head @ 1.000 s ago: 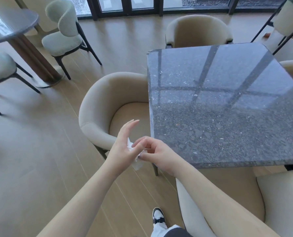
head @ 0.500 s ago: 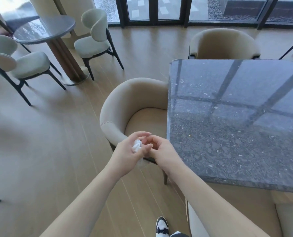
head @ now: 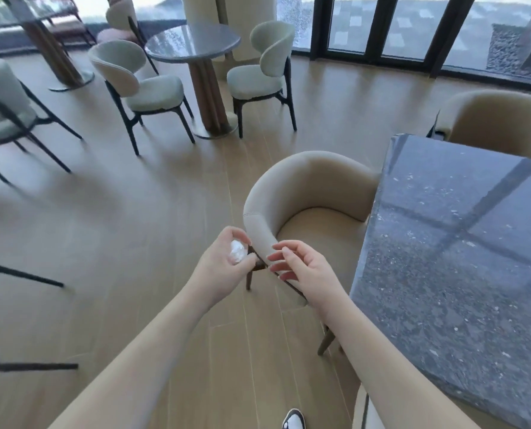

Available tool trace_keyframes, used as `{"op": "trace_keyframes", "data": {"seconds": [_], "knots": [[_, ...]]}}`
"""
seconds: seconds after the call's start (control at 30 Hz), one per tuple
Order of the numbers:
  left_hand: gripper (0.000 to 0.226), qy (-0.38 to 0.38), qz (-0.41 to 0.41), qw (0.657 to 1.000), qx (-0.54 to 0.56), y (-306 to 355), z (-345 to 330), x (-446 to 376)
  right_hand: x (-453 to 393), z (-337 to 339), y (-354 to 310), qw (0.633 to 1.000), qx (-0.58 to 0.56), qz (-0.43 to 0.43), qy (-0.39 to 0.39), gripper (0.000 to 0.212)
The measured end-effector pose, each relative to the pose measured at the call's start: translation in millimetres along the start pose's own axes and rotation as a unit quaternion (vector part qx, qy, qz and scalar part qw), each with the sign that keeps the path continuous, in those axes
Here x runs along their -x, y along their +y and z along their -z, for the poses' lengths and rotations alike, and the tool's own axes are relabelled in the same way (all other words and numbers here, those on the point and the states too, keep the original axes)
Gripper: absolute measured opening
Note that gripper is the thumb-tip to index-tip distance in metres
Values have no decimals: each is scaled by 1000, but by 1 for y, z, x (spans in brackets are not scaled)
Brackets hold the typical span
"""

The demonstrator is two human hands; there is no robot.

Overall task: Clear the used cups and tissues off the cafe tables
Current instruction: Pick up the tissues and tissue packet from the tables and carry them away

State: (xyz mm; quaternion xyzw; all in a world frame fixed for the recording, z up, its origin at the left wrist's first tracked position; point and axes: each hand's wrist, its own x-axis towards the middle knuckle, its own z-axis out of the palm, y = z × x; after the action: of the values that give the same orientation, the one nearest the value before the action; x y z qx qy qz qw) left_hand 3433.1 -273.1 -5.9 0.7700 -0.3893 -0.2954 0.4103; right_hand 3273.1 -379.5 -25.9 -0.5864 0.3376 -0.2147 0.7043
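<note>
Cupping a crumpled white tissue (head: 238, 251), the left hand (head: 224, 267) curls its fingers and thumb closed around the wad, holding it above the wooden floor (head: 128, 243) just left of a beige tub chair (head: 301, 205); the right hand (head: 301, 270) sits close beside it, apart from the tissue, fingers loosely spread and holding nothing; both hands hover in front of the chair's curved backrest; a dark speckled stone table (head: 462, 274) fills the right side, its top bare where visible; farther back stands a round grey table (head: 193, 41) on a ribbed pedestal, flanked by pale cushioned chairs (head: 264, 69); a shoe (head: 293, 421) shows at the bottom edge.
</note>
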Motion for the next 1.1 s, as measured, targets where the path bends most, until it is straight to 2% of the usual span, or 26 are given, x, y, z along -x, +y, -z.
{"op": "trace_keyframes", "data": {"seconds": [0.1, 0.2, 0.47, 0.57, 0.7, 0.87, 1.1], "knots": [[37, -34, 34, 998, 41, -10, 26, 16, -8, -31, 0, 999, 10, 3, -41, 24], [43, -18, 33, 998, 49, -29, 56, 33, -13, -68, -2, 997, 20, 8, -79, 24], [23, 96, 12, 991, 93, -82, 145, 91, -19, -186, -8, 984, 52, 22, -169, 23], [12, 141, 31, 981, 130, -96, 184, 114, -16, -235, -8, 979, 59, 25, -194, 24], [9, 213, 46, 961, 168, -119, 235, 146, -10, -302, -9, 970, 74, 31, -231, 24], [8, 288, 48, 940, 176, -149, 288, 192, 0, -376, -7, 961, 64, 22, -268, 25], [24, 374, 63, 910, 168, -186, 344, 250, 12, -462, -3, 941, 73, 27, -329, 25]]}}
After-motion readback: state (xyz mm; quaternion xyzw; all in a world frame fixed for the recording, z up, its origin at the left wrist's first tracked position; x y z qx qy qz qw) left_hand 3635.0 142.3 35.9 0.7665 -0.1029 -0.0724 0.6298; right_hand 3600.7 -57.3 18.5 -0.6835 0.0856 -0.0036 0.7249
